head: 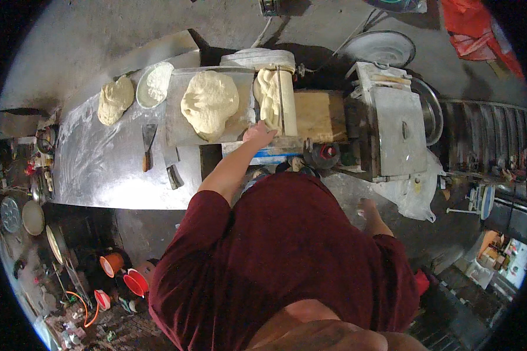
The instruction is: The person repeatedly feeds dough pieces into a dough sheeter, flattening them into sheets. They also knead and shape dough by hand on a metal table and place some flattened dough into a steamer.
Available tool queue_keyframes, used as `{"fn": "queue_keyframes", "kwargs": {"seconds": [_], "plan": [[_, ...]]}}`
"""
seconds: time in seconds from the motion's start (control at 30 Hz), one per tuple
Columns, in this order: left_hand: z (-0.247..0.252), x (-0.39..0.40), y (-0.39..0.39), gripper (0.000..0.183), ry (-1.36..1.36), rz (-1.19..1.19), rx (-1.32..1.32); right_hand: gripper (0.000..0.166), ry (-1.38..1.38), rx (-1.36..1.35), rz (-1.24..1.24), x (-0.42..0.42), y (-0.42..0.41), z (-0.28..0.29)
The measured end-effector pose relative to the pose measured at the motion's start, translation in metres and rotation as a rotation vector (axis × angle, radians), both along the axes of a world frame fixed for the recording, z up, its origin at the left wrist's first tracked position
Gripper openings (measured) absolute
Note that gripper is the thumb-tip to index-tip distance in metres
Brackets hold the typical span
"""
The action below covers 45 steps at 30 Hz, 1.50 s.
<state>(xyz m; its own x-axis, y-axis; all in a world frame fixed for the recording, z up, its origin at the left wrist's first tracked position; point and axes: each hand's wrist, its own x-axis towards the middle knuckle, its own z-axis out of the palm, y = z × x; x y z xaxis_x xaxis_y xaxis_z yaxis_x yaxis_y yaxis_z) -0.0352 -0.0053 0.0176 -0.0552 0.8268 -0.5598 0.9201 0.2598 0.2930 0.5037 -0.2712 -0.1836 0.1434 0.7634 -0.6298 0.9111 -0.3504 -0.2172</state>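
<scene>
My left hand [260, 133] is at the near end of a dough roller machine, its fingers at the edge of a folded length of dough [268, 98]. Whether the fingers grip this dough cannot be made out. The dough lies along the machine's pale roller [289, 105], beside a thin metal bar [281, 101]. Left of the roller, a large dough lump [210, 103] rests on the machine's feed tray [175, 127]. Down at my right side hangs my right hand [368, 208], apart from the machine; its fingers are too small and dark to read.
On the floured metal table [105, 162] are a smaller dough lump [115, 100], a bowl of flour [154, 85], a scraper with a wooden handle [147, 147] and a knife [172, 171]. A wooden board [319, 115] lies right of the roller, before another metal machine [399, 127].
</scene>
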Motion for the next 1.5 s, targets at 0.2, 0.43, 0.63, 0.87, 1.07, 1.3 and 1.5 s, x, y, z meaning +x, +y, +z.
{"fn": "queue_keyframes", "kwargs": {"seconds": [0.2,0.43,0.63,0.87,1.07,1.3,1.5], "plan": [[-0.017,-0.019,0.026,0.054,0.069,-0.176,-0.003,0.034,-0.16,0.065,0.401,-0.038,0.043,0.051],[-0.02,-0.03,0.035,0.051,0.081,-0.176,-0.064,0.025,0.864,0.141,-0.969,-0.055,0.083,0.088],[-0.046,-0.018,0.047,0.056,0.051,-0.43,-0.122,0.019,0.337,-0.106,-0.632,0.019,0.014,0.024],[-0.032,-0.024,0.045,0.052,0.164,-0.093,-0.107,0.022,-0.169,0.14,0.662,0.046,-0.026,-0.003],[-0.042,-0.014,0.024,0.039,-0.109,-0.013,0.023,0.03,0.85,0.112,-1.02,-0.029,0.003,-0.02],[-0.062,-0.001,0.006,0.038,-0.023,0.079,0.189,0.035,0.582,-0.056,-0.674,-0.076,0.075,-0.055],[-0.055,0.013,0.009,0.032,0.082,0.267,0.172,0.032,0.567,-0.134,-0.542,-0.097,0.175,-0.023]]}}
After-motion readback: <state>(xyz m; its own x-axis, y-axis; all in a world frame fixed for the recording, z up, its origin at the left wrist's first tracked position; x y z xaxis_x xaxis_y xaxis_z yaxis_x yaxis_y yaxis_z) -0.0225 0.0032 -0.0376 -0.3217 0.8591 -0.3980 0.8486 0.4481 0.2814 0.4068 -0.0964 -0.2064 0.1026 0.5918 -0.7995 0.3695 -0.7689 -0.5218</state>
